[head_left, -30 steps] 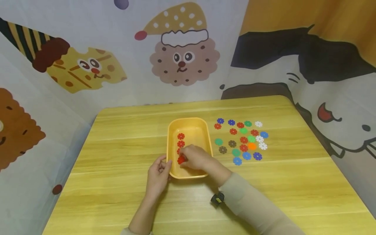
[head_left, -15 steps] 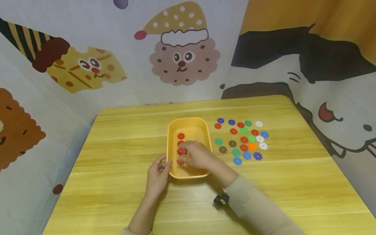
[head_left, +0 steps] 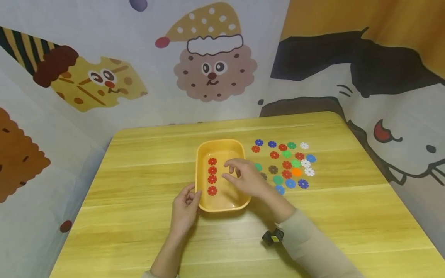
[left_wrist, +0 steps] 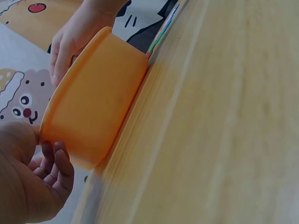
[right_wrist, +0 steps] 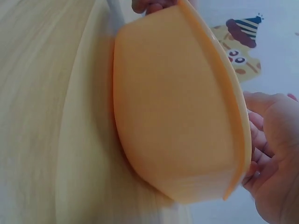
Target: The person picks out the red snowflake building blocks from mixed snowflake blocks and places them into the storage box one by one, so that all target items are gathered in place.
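Note:
Along the left side of an orange plastic tray, several red notched discs lie in a column on its floor. My left hand pinches the tray's left rim between thumb and fingers; in the left wrist view, that hand curls against the tray's outer wall. Over the right half of the tray hovers my right hand, fingers loosely bent and thumb apart, nothing between them. The right wrist view has this hand beside the rim, partly hidden by the tray wall.
Right of the tray, many notched discs in blue, red, green, white, brown and orange are spread on the wooden table. My right forearm covers part of that side. A cartoon-printed cloth hangs behind the table.
My right hand has let go of the nearest red disc and moved right and up, leaving the red column uncovered. The left hand stays on the rim.

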A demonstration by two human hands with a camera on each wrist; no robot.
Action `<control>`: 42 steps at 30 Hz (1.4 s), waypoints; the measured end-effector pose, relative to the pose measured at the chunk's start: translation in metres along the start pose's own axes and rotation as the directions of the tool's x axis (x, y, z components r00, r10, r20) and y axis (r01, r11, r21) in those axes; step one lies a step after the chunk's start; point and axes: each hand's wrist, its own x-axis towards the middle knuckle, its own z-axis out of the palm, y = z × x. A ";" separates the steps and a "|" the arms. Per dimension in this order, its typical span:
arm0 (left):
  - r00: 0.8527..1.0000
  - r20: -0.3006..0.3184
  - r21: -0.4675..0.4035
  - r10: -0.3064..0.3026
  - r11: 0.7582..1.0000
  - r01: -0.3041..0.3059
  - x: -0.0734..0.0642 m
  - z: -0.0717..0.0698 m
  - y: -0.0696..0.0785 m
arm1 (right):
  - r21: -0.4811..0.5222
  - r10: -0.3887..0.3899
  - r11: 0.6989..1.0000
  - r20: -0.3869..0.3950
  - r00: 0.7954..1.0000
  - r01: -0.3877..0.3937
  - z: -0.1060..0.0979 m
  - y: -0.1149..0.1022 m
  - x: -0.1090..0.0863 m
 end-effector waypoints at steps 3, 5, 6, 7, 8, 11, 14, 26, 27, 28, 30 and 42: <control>1.000 -0.007 0.017 0.009 1.000 -0.009 0.001 0.000 0.000 | 0.015 0.028 0.999 -0.005 1.000 -0.028 -0.005 0.003 -0.002; 1.000 -0.007 0.021 0.012 1.000 -0.012 0.002 -0.001 0.000 | 0.035 0.033 0.999 -0.018 0.999 -0.033 -0.009 0.005 -0.005; 1.000 -0.006 0.021 0.012 1.000 -0.012 0.002 -0.001 0.000 | 0.039 0.037 0.999 -0.026 0.999 -0.036 -0.011 0.007 -0.006; 1.000 -0.004 0.019 0.011 1.000 -0.011 0.002 -0.001 0.000 | 0.045 0.038 0.998 -0.034 0.999 -0.037 -0.012 0.009 -0.007; 1.000 -0.002 0.015 0.010 1.000 -0.010 0.002 -0.001 0.000 | 0.051 0.039 0.998 -0.045 0.998 -0.037 -0.014 0.012 -0.008; 1.000 0.004 0.008 0.006 1.000 -0.006 0.001 -0.001 0.000 | 0.060 0.061 0.997 -0.067 0.996 -0.057 -0.020 0.018 -0.013; 1.000 0.007 0.005 0.002 1.000 -0.002 0.001 -0.001 0.001 | 0.062 0.087 0.995 -0.080 0.993 -0.082 -0.028 0.026 -0.018; 1.000 0.021 0.015 0.003 1.000 -0.003 0.002 -0.001 0.000 | 0.064 0.218 0.975 -0.084 0.972 -0.213 -0.057 0.064 -0.049; 1.000 0.022 0.012 0.001 1.000 -0.002 0.001 -0.001 0.000 | 0.061 0.223 0.974 -0.081 0.972 -0.218 -0.059 0.067 -0.052; 1.000 0.025 0.009 0.000 1.000 0.000 0.001 -0.001 0.000 | 0.058 0.227 0.973 -0.081 0.971 -0.222 -0.061 0.069 -0.055; 1.000 0.029 -0.002 -0.004 1.000 0.004 0.001 -0.001 0.001 | 0.028 0.224 0.974 -0.087 0.971 -0.223 -0.066 0.074 -0.060; 1.000 0.024 0.003 -0.007 1.000 0.007 0.002 -0.002 0.000 | -0.114 0.247 0.958 -0.139 0.959 -0.263 -0.091 0.098 -0.079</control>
